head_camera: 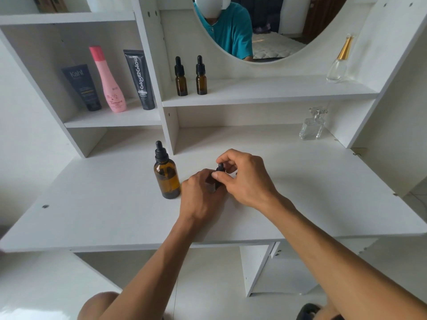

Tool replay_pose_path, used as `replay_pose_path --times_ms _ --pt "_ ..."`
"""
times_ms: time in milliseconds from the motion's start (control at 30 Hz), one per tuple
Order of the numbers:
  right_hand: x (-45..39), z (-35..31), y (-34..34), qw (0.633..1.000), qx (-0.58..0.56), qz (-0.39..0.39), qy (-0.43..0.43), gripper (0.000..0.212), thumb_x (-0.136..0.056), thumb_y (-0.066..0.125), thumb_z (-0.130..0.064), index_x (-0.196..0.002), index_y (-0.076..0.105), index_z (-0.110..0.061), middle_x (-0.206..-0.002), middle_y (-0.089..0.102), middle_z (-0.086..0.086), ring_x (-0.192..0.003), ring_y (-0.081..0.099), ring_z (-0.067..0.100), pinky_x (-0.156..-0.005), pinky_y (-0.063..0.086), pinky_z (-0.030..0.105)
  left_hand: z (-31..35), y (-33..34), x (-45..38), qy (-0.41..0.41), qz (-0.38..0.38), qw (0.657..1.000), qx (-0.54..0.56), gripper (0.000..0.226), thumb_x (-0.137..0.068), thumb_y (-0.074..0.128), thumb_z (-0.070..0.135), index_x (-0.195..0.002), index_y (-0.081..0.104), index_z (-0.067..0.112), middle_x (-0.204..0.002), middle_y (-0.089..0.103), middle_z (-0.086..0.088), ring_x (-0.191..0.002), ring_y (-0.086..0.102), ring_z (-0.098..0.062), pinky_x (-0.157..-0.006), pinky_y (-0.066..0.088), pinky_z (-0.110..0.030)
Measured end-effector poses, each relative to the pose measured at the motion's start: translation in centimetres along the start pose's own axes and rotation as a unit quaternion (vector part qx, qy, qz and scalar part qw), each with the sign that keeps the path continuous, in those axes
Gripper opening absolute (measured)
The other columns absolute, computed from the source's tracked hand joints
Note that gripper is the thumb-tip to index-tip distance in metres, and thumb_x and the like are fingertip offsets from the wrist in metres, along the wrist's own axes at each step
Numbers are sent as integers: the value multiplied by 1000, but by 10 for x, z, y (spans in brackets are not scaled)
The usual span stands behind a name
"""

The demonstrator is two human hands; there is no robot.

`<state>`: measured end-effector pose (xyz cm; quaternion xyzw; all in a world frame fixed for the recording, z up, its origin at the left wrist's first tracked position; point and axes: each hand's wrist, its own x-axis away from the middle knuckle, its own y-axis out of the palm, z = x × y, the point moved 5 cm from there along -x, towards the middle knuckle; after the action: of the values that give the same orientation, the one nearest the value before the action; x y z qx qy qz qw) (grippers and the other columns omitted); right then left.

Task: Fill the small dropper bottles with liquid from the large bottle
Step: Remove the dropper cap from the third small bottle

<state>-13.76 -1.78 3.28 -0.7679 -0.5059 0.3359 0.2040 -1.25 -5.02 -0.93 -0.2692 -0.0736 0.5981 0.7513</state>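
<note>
The large amber bottle (166,179) with a black dropper cap stands upright on the white desk (115,204), just left of my hands. My left hand (201,195) wraps around the body of a small dropper bottle (219,176), which is mostly hidden. My right hand (245,176) pinches that bottle's black dropper cap from above. Two more small amber dropper bottles (181,77) (201,76) stand capped side by side on the middle shelf under the mirror.
On the left shelf stand a dark tube (82,87), a pink bottle (108,82) and a black tube (139,79). A clear perfume bottle (313,124) sits at the desk's back right, another (339,61) with a gold neck on the shelf above. A round mirror (254,28) hangs behind.
</note>
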Motion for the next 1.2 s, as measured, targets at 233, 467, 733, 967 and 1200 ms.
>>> replay_pose_path --times_ms 233,467,733,967,1200 --pt "-6 -3 -1 999 29 -25 -3 21 -85 78 -22 -104 71 -19 -93 73 -3 -89 67 17 -86 55 36 0 1 -2 -7 -1 1000 14 1 -83 72 25 -82 72 25 -73 72 8 -67 65 -13 -54 50 -24" --pt "-9 -5 -4 997 43 -59 -8 19 -88 75 -18 -106 72 -17 -95 73 -3 -93 66 16 -87 53 32 -2 3 -5 0 2 1000 7 9 -83 77 30 -86 73 23 -73 71 11 -66 65 -9 -50 45 -15" --pt "-13 -4 -6 996 29 -89 -15 15 -88 74 -16 -103 72 -18 -94 72 -4 -91 66 12 -89 56 31 -4 4 -9 13 9 1000 10 18 -83 81 31 -92 76 17 -75 72 9 -62 62 -5 -51 41 -10" --pt "-15 -2 -9 991 13 -132 -28 26 -90 71 -10 -113 69 -21 -100 72 -7 -95 67 10 -89 54 26 -11 6 -13 4 11 1000 3 19 -80 81 36 -90 77 20 -72 71 9 -56 55 0 -51 36 -11" --pt "-17 -2 -7 995 34 -90 -40 18 -85 78 -27 -98 72 -16 -89 71 -4 -85 66 12 -72 50 22 -12 6 -11 0 10 1000 26 17 -80 80 34 -81 71 19 -64 68 4 -52 50 -6 -48 37 -16"
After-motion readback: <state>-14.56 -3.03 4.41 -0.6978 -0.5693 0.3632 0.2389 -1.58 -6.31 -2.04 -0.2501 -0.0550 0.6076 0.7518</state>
